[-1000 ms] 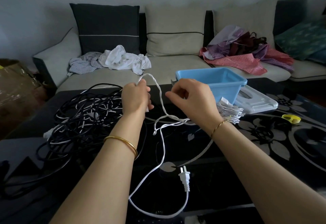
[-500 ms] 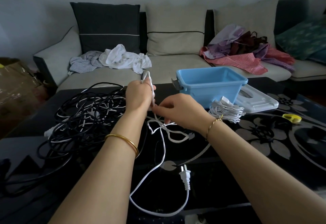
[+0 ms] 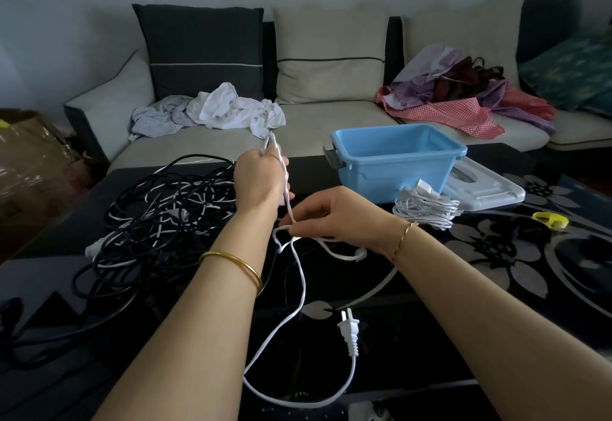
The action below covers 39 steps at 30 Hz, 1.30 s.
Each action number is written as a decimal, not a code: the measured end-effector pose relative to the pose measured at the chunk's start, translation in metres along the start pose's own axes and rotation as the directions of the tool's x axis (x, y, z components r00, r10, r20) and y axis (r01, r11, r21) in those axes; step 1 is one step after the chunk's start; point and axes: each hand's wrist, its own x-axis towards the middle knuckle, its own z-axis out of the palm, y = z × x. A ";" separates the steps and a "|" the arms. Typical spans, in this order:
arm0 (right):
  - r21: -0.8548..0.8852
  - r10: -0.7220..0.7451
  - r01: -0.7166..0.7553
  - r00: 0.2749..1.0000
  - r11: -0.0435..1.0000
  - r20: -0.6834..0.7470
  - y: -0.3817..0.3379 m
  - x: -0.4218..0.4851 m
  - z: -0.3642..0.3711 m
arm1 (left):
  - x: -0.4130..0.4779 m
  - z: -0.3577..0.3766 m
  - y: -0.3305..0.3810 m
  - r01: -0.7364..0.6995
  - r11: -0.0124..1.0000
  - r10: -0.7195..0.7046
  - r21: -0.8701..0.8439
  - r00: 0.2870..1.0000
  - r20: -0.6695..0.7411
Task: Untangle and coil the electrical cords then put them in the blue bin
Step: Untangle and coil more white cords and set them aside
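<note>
Dim living room, one pale grey sofa (image 3: 314, 119) along the back wall, with two dark grey cushions (image 3: 198, 52) and two beige cushions (image 3: 331, 59) upright against its back and one teal patterned cushion (image 3: 569, 69) at far right. Two heaps of clothing on the seat: one white-and-checked heap (image 3: 225, 110) at left, one red-and-purple heap (image 3: 463, 96) at right. One brown cardboard box (image 3: 29, 155) at the left edge.

Up front, one black glass counter (image 3: 463, 288) patterned with grey flowers. On it, one open light-blue plastic bin (image 3: 397, 168) right of centre, with one flat white lid (image 3: 490, 190) just beside it and partly behind. One coiled bundle of thin white cord (image 3: 427, 210) just in front of the bin's near right corner. One small yellow object (image 3: 549, 220) farther right, too blurred to identify. One large tangle of black and white cords (image 3: 159, 218) at left.

Two bare hands at centre, one gold bangle on each wrist. Left hand (image 3: 258, 178) raised, grip closed round folded loops of one flat white cord (image 3: 299, 271), with a loop end poking out above the fist. Right hand (image 3: 337, 218) lower, just beside the left wrist, grip pinching the same cord between thumb and fingertips. Below, slack trailing across the counter to one white two-pin plug (image 3: 349, 332), flat near the front edge.
</note>
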 end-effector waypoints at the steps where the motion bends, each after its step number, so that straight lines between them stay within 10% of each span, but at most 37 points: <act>1: -0.060 -0.031 0.030 0.999 0.998 -0.021 -0.002 0.002 -0.001 | 0.000 0.000 0.000 0.001 1.000 -0.001 0.006 1.000 -0.003; 9: -0.666 -0.083 -0.078 0.975 0.742 -0.206 -0.004 0.004 -0.015 | -0.007 0.000 -0.001 0.018 1.000 -0.017 -0.016 0.998 0.060; 21: -0.119 0.073 -0.179 0.799 0.977 -0.597 0.036 0.012 -0.034 | -0.014 -0.006 0.005 0.107 0.987 -0.130 0.118 0.969 0.208; 32: 0.296 0.403 -0.300 0.821 0.907 -0.404 0.076 0.006 -0.041 | -0.023 -0.024 0.025 0.572 0.816 -0.278 -0.090 0.524 0.805; 39: 0.047 0.329 -0.342 0.845 0.938 -0.421 0.070 0.005 -0.038 | -0.023 -0.016 0.020 0.548 0.793 -0.213 -0.267 0.660 0.721</act>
